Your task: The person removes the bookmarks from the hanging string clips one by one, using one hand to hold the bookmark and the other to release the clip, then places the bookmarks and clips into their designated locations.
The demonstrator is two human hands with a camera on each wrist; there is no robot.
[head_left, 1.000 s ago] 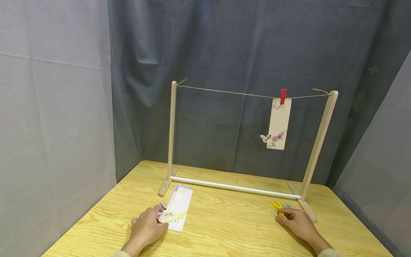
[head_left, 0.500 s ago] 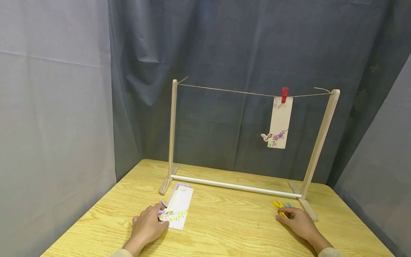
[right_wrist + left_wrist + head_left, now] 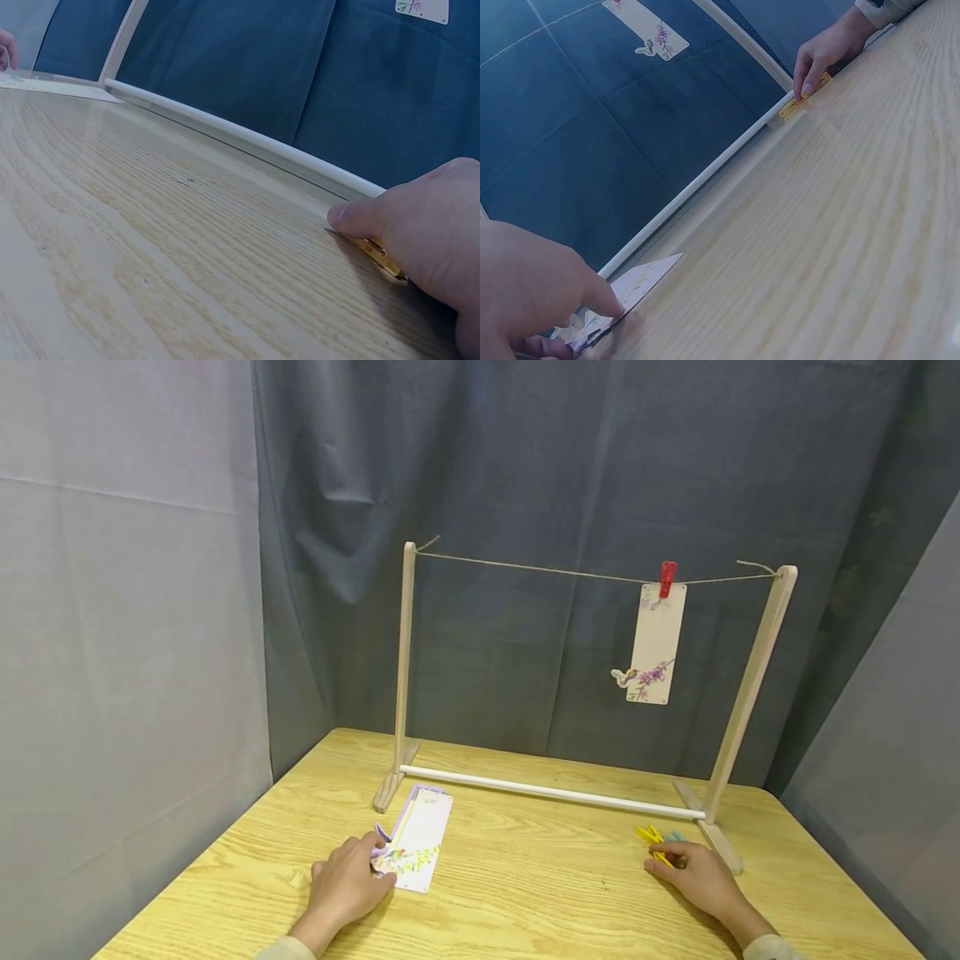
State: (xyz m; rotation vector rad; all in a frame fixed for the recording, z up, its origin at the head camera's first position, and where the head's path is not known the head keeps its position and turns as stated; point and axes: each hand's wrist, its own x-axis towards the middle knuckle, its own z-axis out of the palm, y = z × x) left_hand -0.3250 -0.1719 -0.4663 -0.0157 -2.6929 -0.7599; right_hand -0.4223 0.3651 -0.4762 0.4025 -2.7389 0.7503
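nearest, at about 7 o'clock on the wooden table [image 3: 525, 893], the left hand [image 3: 347, 885] lies on the lower left corner of a small stack of bookmark cards [image 3: 416, 839], thumb and forefinger pinching that corner; the left wrist view shows the forefinger pressing the top card down and a thumb tucked under the edge, which the head view is too small to show. how many cards are in the stack cannot be counted; only purple and yellow edges peek out at its left side

at about 5 o'clock the right hand [image 3: 697, 878] rests with fingers curled over a yellow clothespin [image 3: 651, 838] on the table; a teal one just beside it is mostly covered. the right wrist view shows only a sliver of yellow under the fingertips [image 3: 352, 217], so whether the peg is actually pinched or merely covered cannot be told

farther, towards 12 o'clock, a wooden rack [image 3: 403, 668] stands with a white rail [image 3: 551, 792] low and a string [image 3: 540, 572] across the top. a red peg [image 3: 666, 578] holds a flowered card [image 3: 656, 643] near the right post; both wrist views cut that card off at the frame's top
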